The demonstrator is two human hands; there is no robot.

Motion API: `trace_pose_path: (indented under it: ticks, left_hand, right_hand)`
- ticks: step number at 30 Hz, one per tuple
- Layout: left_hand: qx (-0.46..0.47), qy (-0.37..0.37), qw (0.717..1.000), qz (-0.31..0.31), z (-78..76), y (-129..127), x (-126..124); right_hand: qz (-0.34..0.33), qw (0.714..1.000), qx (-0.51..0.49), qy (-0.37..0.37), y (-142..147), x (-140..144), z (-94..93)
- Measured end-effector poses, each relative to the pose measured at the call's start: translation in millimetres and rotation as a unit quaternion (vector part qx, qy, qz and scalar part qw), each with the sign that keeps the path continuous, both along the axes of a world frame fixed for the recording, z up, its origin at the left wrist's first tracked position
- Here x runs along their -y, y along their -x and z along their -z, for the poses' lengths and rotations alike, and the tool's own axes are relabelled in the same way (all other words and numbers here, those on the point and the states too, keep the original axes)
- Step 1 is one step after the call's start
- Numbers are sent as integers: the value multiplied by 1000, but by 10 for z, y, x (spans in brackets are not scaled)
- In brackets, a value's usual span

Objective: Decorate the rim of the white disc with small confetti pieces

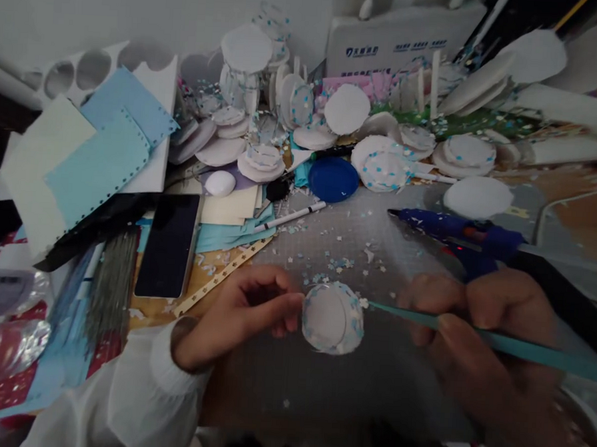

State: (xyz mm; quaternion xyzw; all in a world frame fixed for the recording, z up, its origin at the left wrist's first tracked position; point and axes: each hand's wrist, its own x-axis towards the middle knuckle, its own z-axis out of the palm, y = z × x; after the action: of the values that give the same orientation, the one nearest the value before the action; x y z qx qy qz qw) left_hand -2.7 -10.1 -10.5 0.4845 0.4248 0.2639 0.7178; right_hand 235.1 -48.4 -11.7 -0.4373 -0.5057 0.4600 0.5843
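My left hand (254, 304) comes in from the lower left and pinches the rim of a small round white ornament (331, 317) between thumb and fingertips. Tiny blue and white flower-shaped pieces dot the ornament's rim. At the right, my right hand (482, 346) is closed around slim teal tweezers (418, 315), slightly blurred. Their pointed tip reaches left to the ornament's right edge, where a tiny white flower piece (363, 303) sits at the tip. Loose flower pieces (341, 263) lie scattered on the grey mat (290, 383) just beyond the ornament.
A blue glue gun (458, 232) lies beyond my right hand. Further back are a blue lid (333, 179), a white pen (291, 216) and many white paper discs (347, 109). On the left are a phone (167, 243), punched blue paper (101, 163) and a patterned strip (226, 274).
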Motion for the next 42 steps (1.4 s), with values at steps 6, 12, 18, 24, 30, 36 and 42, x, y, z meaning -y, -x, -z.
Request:
trace_pose_path:
  ticks: [6,12,18,24,30,36,42]
  left_hand:
    - [-33,-57,998,9,-23,1,10]
    - [-131,-383,903,142,-51,81,18]
    - [-229,-483,841,78,-73,113,-14]
    - [-317,-343,875,129,-61,130,-18]
    - [-241,-176,943,144,-90,72,5]
    - [-61,34,987,142,-195,14,20]
    - [-26,59,985,160,-158,-18,61]
  right_hand:
    - [-12,1000,-18,0,-28,-37,-81]
    - [1,999,-30,21,7,-93,-144]
    - [3,999,-21,29,23,-71,-97]
    - [3,1000,-4,-5,19,-110,-73]
    - [-1,1000,-6,-4,28,-114,-45]
    - [-70,993,-73,59,40,-163,-71]
    - [-141,985,-59,77,65,-75,-111]
